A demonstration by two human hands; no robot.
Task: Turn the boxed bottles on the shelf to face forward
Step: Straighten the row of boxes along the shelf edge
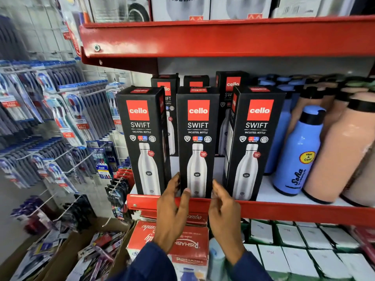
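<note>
Three black Cello Swift bottle boxes stand in a front row on the red shelf (284, 211), printed fronts toward me: the left box (143, 138), the middle box (197, 138) and the right box (254, 138). More of the same boxes (231, 86) stand behind them. My left hand (172, 211) grips the lower left edge of the middle box, thumb on its front. My right hand (223, 211) hovers at the box's lower right corner, fingers apart, just off it.
Loose blue bottles (298, 155) and peach bottles (341, 155) fill the shelf to the right. Toothbrush packs (60, 110) hang on pegs at the left. A red carton (178, 240) and white boxes (294, 250) sit below. An upper red shelf (203, 39) overhangs.
</note>
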